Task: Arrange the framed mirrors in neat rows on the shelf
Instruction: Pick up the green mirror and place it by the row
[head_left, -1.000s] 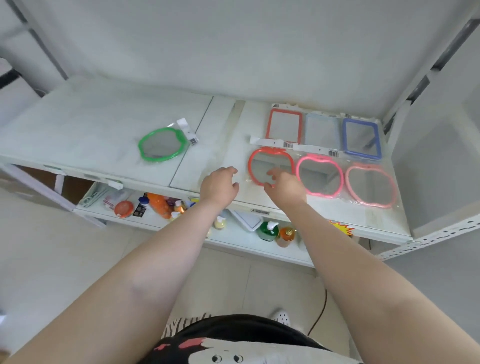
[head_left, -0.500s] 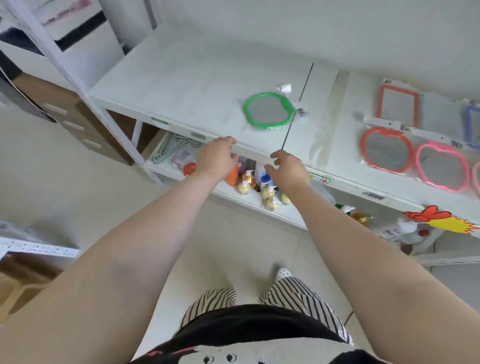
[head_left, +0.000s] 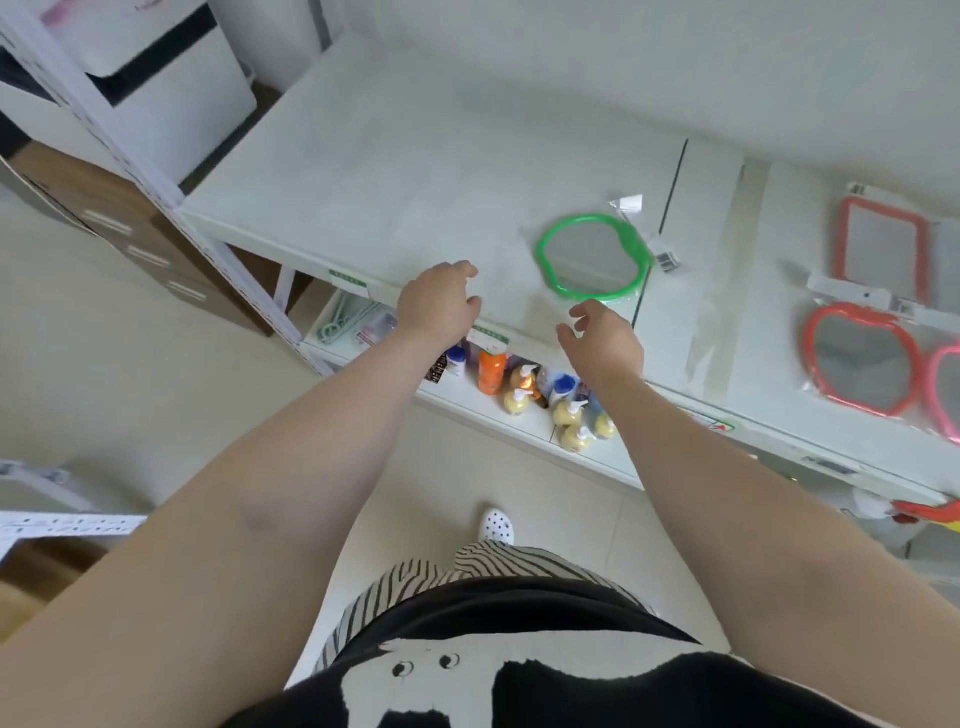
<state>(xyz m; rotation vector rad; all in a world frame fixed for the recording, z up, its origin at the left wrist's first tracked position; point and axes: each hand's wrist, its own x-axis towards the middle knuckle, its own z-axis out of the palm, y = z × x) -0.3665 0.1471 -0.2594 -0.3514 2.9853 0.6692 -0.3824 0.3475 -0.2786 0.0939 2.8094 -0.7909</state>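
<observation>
A green apple-shaped framed mirror in a clear wrapper lies alone on the white shelf, left of the seam. At the right lie a red apple-shaped mirror, a red rectangular mirror behind it, and the edge of a pink one. My left hand hovers at the shelf's front edge, left of the green mirror, fingers loosely curled and empty. My right hand hangs just in front of the green mirror's near rim, fingers relaxed, holding nothing.
Below the top shelf, a lower shelf holds an orange bottle, several yellow pump bottles and green hangers. A white upright post stands at the shelf's left end. Brown boxes sit beyond it.
The view has swung left, away from the mirror rows. Both hands left the red apple mirror and moved left along the shelf front toward the green mirror.
</observation>
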